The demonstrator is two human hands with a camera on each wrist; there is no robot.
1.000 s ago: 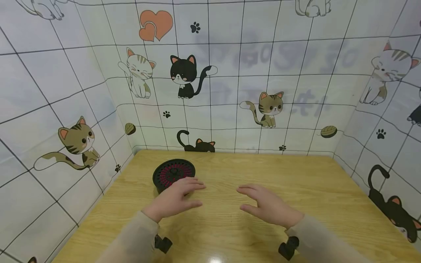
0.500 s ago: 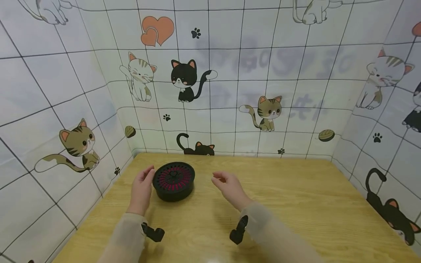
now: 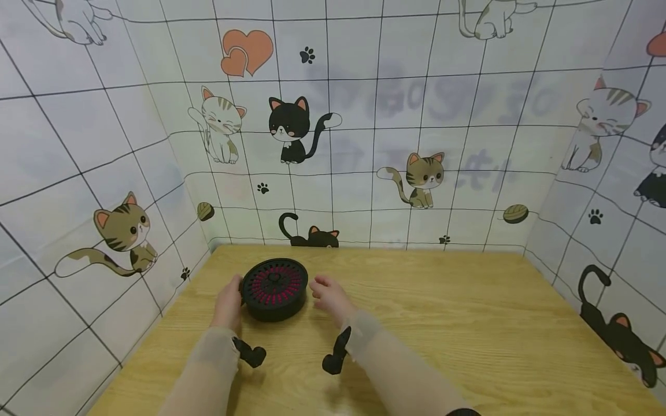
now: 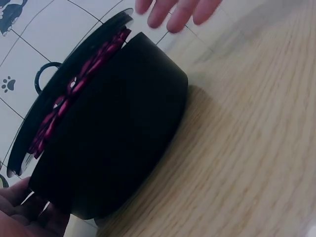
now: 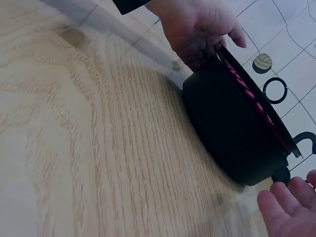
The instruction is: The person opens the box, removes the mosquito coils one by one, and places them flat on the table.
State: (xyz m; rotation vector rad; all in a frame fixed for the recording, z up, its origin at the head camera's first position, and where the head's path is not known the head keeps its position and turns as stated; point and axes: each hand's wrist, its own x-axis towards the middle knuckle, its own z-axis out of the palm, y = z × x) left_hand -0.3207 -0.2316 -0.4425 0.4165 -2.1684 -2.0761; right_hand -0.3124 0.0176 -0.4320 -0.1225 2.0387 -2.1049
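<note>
A black round container (image 3: pixel 276 312) with a slotted lid (image 3: pixel 276 281) stands on the wooden table, magenta showing through the slots. In the left wrist view, a small ring (image 4: pixel 47 76) rises from the lid, and a magenta layer shows between lid and wall. My left hand (image 3: pixel 228 303) is at the container's left side, its fingers curled against the wall and its thumb near the lid's edge in the right wrist view. On the other side, my right hand (image 3: pixel 333 297) is held a little apart from the container, fingers loosely bent and holding nothing. A black side handle (image 5: pixel 305 140) is near its fingers.
The light wooden table (image 3: pixel 442 323) reaches back to a white tiled-pattern sheet (image 3: pixel 359 190) printed with cats, which also hangs on both sides. Each wrist carries a small black camera (image 3: pixel 335 352) on a strap.
Both hands started apart in front of the container. The left moved to its left side and now touches it; the right moved left, close to its right side. The container has stayed in place.
</note>
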